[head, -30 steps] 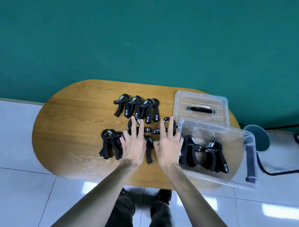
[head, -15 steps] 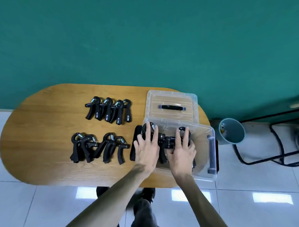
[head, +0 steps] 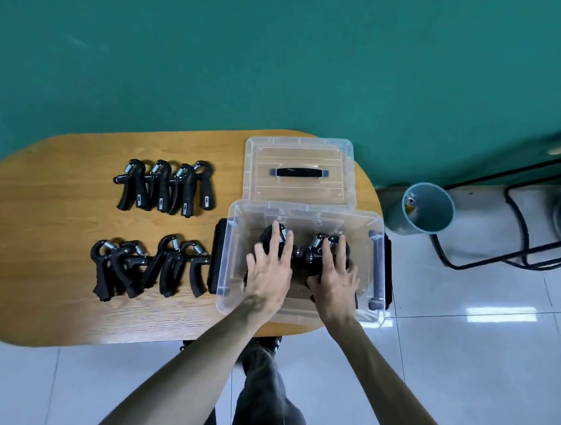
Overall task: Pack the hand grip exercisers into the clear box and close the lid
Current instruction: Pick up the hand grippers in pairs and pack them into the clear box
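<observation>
Two clusters of hand grip exercisers are left on the worktop [head: 60, 299] as I watch through the head camera: a far group [head: 164, 186] and a near group [head: 148, 267], both lying to the left of the clear box [head: 305, 210] and apart from it. My left hand [head: 268, 273] and right hand [head: 337, 276] are both down inside the box, fingers spread fairly straight and laid flat over a batch of black exercisers [head: 306, 255] at its floor; I read that as pressing or settling them rather than gripping, though the palms hide what lies beneath, so I cannot count what is in there. The lid [head: 299, 149] sits just behind the box on the worktop, handle up, not yet fitted. By my judgement the packing is partly done: one load is in, the two outside groups need carrying over, and closing comes last. Off the worktop to the right stands a bluish bin [head: 429, 207] on the tiled floor, beside dark cables.
</observation>
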The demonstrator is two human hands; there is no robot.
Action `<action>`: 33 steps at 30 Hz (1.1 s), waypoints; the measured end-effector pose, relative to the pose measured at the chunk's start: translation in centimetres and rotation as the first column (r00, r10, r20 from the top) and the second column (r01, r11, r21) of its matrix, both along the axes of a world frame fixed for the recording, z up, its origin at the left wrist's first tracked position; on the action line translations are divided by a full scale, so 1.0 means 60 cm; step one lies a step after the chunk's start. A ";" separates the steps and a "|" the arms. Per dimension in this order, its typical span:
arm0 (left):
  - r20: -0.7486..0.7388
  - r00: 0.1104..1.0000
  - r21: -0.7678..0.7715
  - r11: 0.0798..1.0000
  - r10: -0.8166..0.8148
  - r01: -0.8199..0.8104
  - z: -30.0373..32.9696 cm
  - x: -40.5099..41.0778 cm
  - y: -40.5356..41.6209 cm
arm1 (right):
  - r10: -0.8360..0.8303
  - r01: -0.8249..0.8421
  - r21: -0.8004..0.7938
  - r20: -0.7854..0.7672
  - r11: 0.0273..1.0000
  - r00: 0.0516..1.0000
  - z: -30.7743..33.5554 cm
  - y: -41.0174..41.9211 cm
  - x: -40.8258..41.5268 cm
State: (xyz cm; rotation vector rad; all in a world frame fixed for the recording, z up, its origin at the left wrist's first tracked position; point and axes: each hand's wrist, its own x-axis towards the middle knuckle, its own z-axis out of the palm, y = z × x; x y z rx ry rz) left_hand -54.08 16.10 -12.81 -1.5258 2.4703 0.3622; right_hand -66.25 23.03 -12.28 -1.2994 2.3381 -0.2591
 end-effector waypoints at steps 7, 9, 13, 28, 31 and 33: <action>0.035 0.994 0.088 0.991 0.100 -0.103 -0.043 -0.020 -0.013 | 0.099 -0.104 0.058 0.096 0.993 0.991 -0.046 -0.033 -0.032; 0.037 0.995 0.094 0.991 0.092 -0.096 -0.058 -0.025 -0.014 | 0.095 -0.103 0.068 0.115 0.992 0.989 -0.058 -0.035 -0.039; 0.033 0.993 0.049 0.992 0.117 -0.118 -0.084 -0.034 -0.015 | 0.130 -0.135 0.022 0.149 0.991 0.980 -0.087 -0.033 -0.047; 0.066 0.988 0.038 0.989 0.139 -0.142 -0.102 -0.027 -0.012 | 0.216 -0.219 0.161 0.034 0.962 0.976 -0.114 -0.042 -0.046; 0.007 0.987 0.049 0.985 0.163 -0.163 -0.096 -0.017 -0.014 | 0.200 -0.185 0.177 -0.073 0.967 0.977 -0.102 -0.048 -0.040; -0.018 0.990 0.073 0.988 0.140 -0.139 -0.087 -0.009 -0.017 | 0.226 -0.204 0.167 -0.126 0.965 0.966 -0.090 -0.048 -0.033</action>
